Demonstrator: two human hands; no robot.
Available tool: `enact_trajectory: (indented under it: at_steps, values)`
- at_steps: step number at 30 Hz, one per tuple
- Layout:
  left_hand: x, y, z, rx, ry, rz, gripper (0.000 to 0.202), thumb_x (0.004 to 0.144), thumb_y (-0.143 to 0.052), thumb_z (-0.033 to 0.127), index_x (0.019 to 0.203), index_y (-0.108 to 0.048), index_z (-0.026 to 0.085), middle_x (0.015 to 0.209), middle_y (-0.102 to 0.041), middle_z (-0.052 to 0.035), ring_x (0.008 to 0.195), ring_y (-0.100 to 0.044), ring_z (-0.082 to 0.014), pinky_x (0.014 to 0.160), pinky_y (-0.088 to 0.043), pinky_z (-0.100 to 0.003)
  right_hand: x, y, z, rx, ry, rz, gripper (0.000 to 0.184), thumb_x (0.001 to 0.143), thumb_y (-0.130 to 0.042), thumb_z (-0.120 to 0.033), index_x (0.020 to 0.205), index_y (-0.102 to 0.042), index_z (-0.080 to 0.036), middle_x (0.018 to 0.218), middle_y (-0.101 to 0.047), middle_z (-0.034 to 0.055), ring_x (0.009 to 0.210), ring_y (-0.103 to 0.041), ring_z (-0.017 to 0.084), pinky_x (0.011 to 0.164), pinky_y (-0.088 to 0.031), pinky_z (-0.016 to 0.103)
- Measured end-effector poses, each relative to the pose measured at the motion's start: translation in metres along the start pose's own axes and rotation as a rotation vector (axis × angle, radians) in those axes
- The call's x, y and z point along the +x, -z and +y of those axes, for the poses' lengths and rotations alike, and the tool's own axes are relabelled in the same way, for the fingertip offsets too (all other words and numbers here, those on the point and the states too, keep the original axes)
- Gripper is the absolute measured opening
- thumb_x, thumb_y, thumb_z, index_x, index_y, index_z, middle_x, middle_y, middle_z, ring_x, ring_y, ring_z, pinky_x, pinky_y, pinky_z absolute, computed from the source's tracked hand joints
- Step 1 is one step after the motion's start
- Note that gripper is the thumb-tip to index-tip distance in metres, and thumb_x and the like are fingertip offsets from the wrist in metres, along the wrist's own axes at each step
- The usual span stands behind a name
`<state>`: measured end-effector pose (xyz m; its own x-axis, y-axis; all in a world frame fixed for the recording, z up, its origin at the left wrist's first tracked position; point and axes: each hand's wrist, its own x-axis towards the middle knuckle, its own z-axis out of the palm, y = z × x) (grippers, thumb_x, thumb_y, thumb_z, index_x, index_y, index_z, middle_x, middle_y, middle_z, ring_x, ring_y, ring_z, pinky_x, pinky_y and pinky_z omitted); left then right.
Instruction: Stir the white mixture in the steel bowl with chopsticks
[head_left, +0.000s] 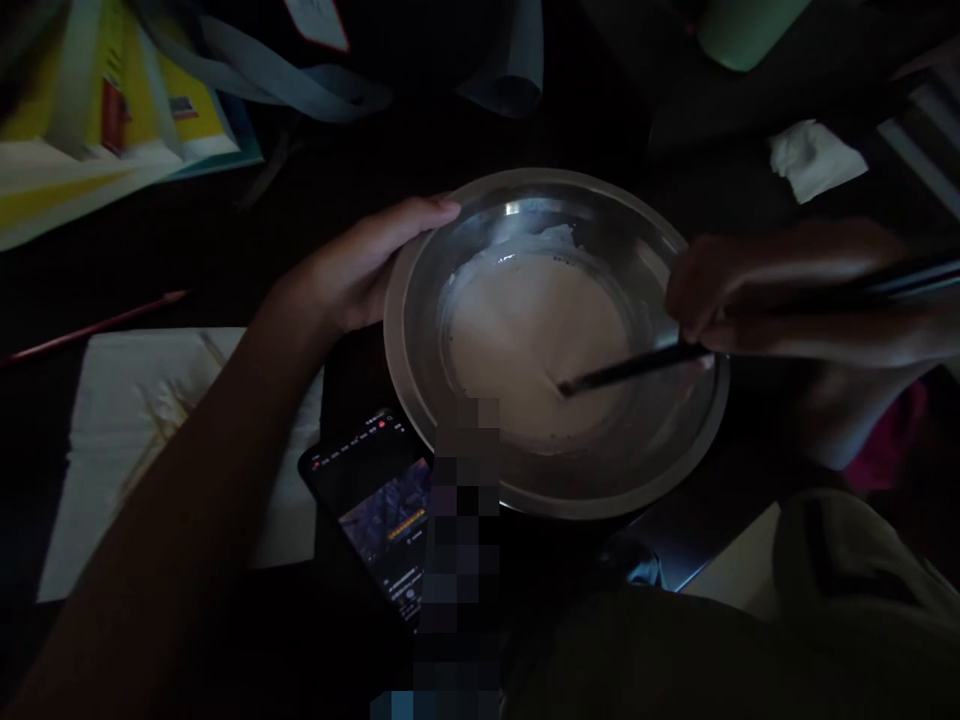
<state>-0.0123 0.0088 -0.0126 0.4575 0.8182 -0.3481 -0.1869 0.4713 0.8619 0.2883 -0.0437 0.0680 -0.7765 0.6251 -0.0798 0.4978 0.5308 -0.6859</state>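
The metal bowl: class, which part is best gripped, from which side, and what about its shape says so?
Best, I judge, by its flared rim, from the left, thumb over the edge. The metal bowl is round and wide, so the rim gives an edge to pinch; the left hand has its thumb there, opposite the right hand and dark stick.

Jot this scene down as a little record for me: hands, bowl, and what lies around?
Left grip: metal bowl, thumb at its rim
Right grip: dark stick, tip at the liquid
Bowl contents: pale liquid
Near bowl: phone, screen lit
Left: white sheet, red pencil
Far right: crumpled white tissue
Light: dim
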Motion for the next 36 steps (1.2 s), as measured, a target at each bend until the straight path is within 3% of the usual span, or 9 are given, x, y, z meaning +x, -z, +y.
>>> enact_trajectory:
  at_steps: [3, 6, 11, 16, 21, 25, 29, 33, 36]
  values:
    - [0.0, -0.002, 0.001, 0.025, 0.019, 0.011, 0.03, 0.098, -0.035, 0.019, 0.098, -0.062, 0.006, 0.063, -0.06, 0.0048, 0.054, -0.063, -0.0041, 0.061, -0.052, -0.014, 0.012, -0.013, 0.001, 0.066, 0.149, -0.166, 0.006, 0.093, -0.056, -0.018, 0.097, -0.06, -0.022, 0.087, -0.063, 0.0004, 0.082, -0.063, 0.009, 0.069, -0.053, 0.024]
    - [0.001, -0.002, 0.001, 0.036, 0.02, -0.003, 0.034, 0.099, -0.03, 0.017, 0.11, -0.059, 0.004, 0.068, -0.062, 0.0045, 0.057, -0.064, -0.0039, 0.064, -0.052, -0.015, 0.024, -0.03, -0.003, -0.043, 0.105, 0.032, 0.008, 0.094, -0.058, -0.024, 0.101, -0.058, -0.019, 0.094, -0.061, 0.0018, 0.087, -0.061, 0.008, 0.076, -0.051, 0.024]
    - [0.001, -0.001, -0.001, -0.031, -0.039, -0.03, 0.02, 0.095, -0.045, 0.017, 0.088, -0.062, 0.009, 0.065, -0.063, 0.001, 0.053, -0.062, -0.0066, 0.057, -0.051, -0.015, 0.013, -0.022, -0.007, -0.155, -0.113, 0.236, 0.006, 0.095, -0.053, -0.023, 0.092, -0.058, -0.021, 0.085, -0.063, 0.0001, 0.078, -0.061, 0.009, 0.066, -0.049, 0.027]
    - [-0.001, -0.002, 0.0, -0.002, -0.011, -0.006, 0.024, 0.097, -0.043, 0.019, 0.084, -0.061, 0.009, 0.065, -0.062, 0.0013, 0.053, -0.061, -0.006, 0.056, -0.049, -0.015, -0.003, 0.002, 0.004, -0.095, -0.026, 0.039, 0.008, 0.093, -0.056, -0.027, 0.093, -0.063, -0.023, 0.085, -0.064, -0.0003, 0.076, -0.062, 0.011, 0.058, -0.05, 0.026]
    - [-0.001, -0.004, 0.001, -0.022, -0.011, -0.023, 0.02, 0.096, -0.045, 0.019, 0.09, -0.061, 0.009, 0.066, -0.062, 0.0013, 0.056, -0.061, -0.0074, 0.061, -0.051, -0.018, 0.017, -0.016, 0.004, 0.045, 0.218, -0.2, 0.015, 0.093, -0.054, -0.012, 0.106, -0.056, -0.02, 0.095, -0.062, 0.0014, 0.09, -0.062, 0.009, 0.074, -0.053, 0.021]
    - [-0.001, -0.005, 0.001, 0.028, 0.011, 0.029, 0.027, 0.098, -0.035, 0.017, 0.099, -0.06, 0.007, 0.067, -0.061, 0.0035, 0.056, -0.062, -0.005, 0.064, -0.05, -0.015, 0.022, -0.026, -0.003, -0.088, 0.077, 0.009, 0.009, 0.097, -0.05, -0.024, 0.101, -0.056, -0.017, 0.093, -0.061, 0.0013, 0.083, -0.06, 0.007, 0.07, -0.049, 0.021]
    - [0.0, -0.002, 0.0, 0.023, -0.005, 0.008, 0.024, 0.097, -0.041, 0.02, 0.089, -0.061, 0.009, 0.064, -0.062, 0.0031, 0.053, -0.061, -0.0046, 0.06, -0.049, -0.014, 0.007, -0.011, -0.006, -0.139, -0.097, 0.195, 0.006, 0.094, -0.054, -0.023, 0.092, -0.058, -0.019, 0.083, -0.062, -0.0009, 0.073, -0.06, 0.007, 0.059, -0.046, 0.022]
    - [0.001, 0.0, -0.002, -0.029, -0.04, -0.066, 0.023, 0.096, -0.044, 0.016, 0.085, -0.062, 0.009, 0.065, -0.065, 0.0007, 0.053, -0.062, -0.0059, 0.056, -0.051, -0.015, 0.002, 0.0, -0.001, -0.057, -0.003, -0.021, 0.007, 0.095, -0.054, -0.023, 0.095, -0.061, -0.02, 0.085, -0.065, -0.0006, 0.077, -0.064, 0.008, 0.059, -0.051, 0.019]
    - [0.001, -0.001, -0.002, -0.035, -0.03, -0.072, 0.024, 0.097, -0.042, 0.017, 0.082, -0.06, 0.01, 0.065, -0.065, 0.001, 0.054, -0.063, -0.0063, 0.055, -0.052, -0.015, 0.013, -0.013, 0.0, 0.038, 0.123, -0.123, 0.007, 0.097, -0.052, -0.021, 0.098, -0.059, -0.019, 0.087, -0.063, -0.0013, 0.078, -0.063, 0.006, 0.063, -0.051, 0.018]
